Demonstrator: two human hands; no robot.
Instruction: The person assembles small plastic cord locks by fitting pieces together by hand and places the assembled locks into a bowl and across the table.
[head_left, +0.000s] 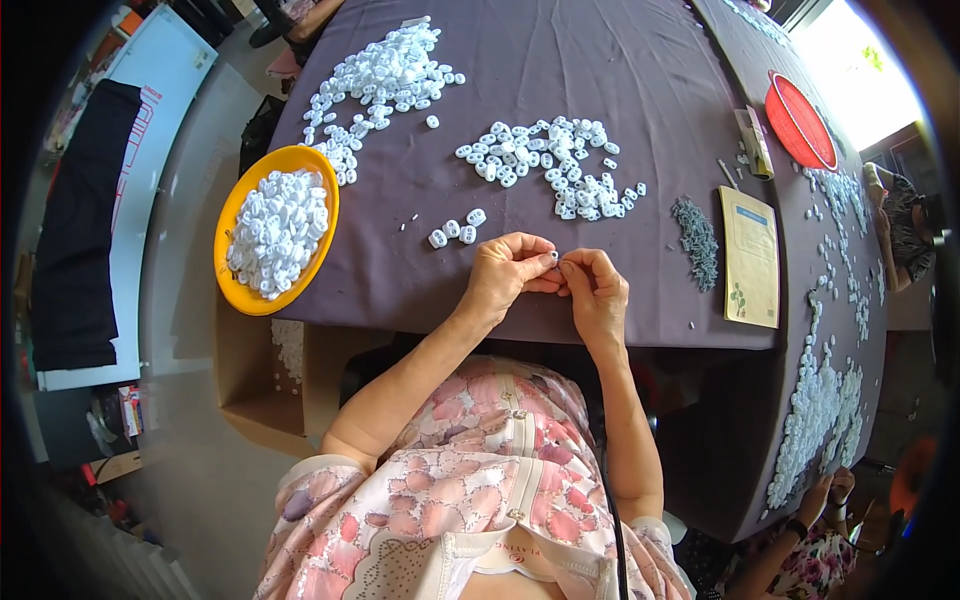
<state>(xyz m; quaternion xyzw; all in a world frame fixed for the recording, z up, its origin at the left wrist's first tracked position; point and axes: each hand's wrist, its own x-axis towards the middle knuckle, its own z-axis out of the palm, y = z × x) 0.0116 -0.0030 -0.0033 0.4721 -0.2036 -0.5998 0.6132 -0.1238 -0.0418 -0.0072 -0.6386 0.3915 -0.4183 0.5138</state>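
Observation:
My left hand (505, 275) and my right hand (595, 290) meet fingertip to fingertip just above the near edge of the purple-grey table (400, 290). Between the fingertips sits a small white plastic piece (552, 258), pinched by the left thumb and forefinger; the right fingers close on something tiny against it that is too small to identify. Three loose white pieces (455, 229) lie just left of my left hand. A scattered heap of the same white pieces (550, 165) lies beyond my hands.
A yellow bowl (236, 205) full of white pieces overhangs the table's left edge. Another big white heap (385, 75) lies far left. Small grey parts (695, 240), a yellow booklet (750, 255) and a red lid (800, 120) sit right. Another person's hand (835, 490) works at lower right.

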